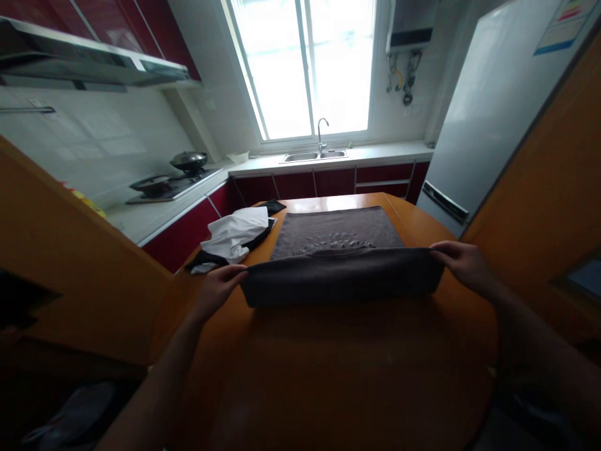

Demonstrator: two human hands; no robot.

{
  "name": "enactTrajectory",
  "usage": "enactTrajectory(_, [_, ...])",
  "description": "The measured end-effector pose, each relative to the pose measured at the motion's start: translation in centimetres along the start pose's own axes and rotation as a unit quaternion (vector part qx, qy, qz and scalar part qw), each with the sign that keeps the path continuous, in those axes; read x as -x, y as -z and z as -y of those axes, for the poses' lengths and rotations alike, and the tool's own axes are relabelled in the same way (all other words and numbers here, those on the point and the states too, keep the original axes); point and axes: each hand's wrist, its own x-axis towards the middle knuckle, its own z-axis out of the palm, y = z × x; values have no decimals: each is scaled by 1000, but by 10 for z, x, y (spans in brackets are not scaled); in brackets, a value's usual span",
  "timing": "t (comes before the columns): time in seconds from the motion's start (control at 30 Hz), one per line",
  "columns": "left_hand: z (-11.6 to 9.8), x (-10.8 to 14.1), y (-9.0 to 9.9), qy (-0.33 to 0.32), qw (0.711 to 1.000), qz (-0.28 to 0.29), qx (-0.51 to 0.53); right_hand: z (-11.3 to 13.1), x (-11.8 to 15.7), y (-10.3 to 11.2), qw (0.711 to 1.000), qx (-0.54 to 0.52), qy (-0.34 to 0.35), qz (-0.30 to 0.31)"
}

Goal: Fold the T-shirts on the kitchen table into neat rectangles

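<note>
- Left hand (pixel 220 289) pinches one corner of the dark grey garment (pixel 338 275), right hand (pixel 462 260) pinches the other, near end held up!
- The rest lies across the desk (pixel 352 369), white cloth (pixel 239 232) heaped just to the left.
- Over on the hob (pixel 184 184), a domed pan (pixel 188 159) beside a flatter pan (pixel 150 184), insides hidden!
- And a pale bowl (pixel 238 157) near the sink (pixel 300 157), contents too small to tell.

The grey garment (pixel 342 275) looks matt cloth, the table (pixel 338 363) smooth, glossy wood, the faucet (pixel 322 148) shiny metal.
</note>
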Motion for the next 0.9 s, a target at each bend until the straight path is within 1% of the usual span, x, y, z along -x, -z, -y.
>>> enactTrajectory(0.03, [3, -12, -7, 6, 1000, -2, 8, -4, -13, -6, 1000, -3, -1, 5])
enactTrajectory(0.1, [12, -34, -25, 23, 999, 12, 32, -15, -36, -23, 999, -22, -11, 26])
enactTrajectory(0.2, [29, -56, -50, 46, 995, 73, 46, -37, -59, -52, 995, -52, -53, 73])
enactTrajectory(0.27, [39, -64, -59, 55, 991, 112, 40, -48, -67, -66, 990, -51, -84, 99])
enactTrajectory(0.3, [43, -67, -60, 58, 990, 121, 42, -52, -70, -70, 989, -49, -92, 108])
enactTrajectory(0.37, [46, -73, -57, 57, 990, 116, 57, -56, -75, -69, 988, -52, -88, 112])
enactTrajectory(0.47, [44, -84, -49, 55, 994, 61, 73, -56, -86, -57, 990, -73, -68, 97])
enactTrajectory(0.53, [42, -95, -48, 58, 995, 28, 71, -56, -96, -52, 991, -80, -66, 81])
enactTrajectory(0.57, [42, -100, -50, 61, 995, 21, 71, -57, -101, -52, 991, -80, -69, 78])
enactTrajectory(0.63, [43, -110, -58, 69, 995, 27, 68, -60, -109, -58, 990, -71, -85, 85])
enactTrajectory(0.77, [52, -124, -74, 89, 992, 68, 53, -70, -118, -77, 985, -45, -121, 116])
enactTrajectory(0.83, [57, -129, -77, 90, 991, 73, 61, -75, -120, -79, 984, -48, -123, 121])
enactTrajectory(0.9, [61, -133, -77, 86, 992, 61, 75, -80, -123, -78, 985, -57, -115, 118])
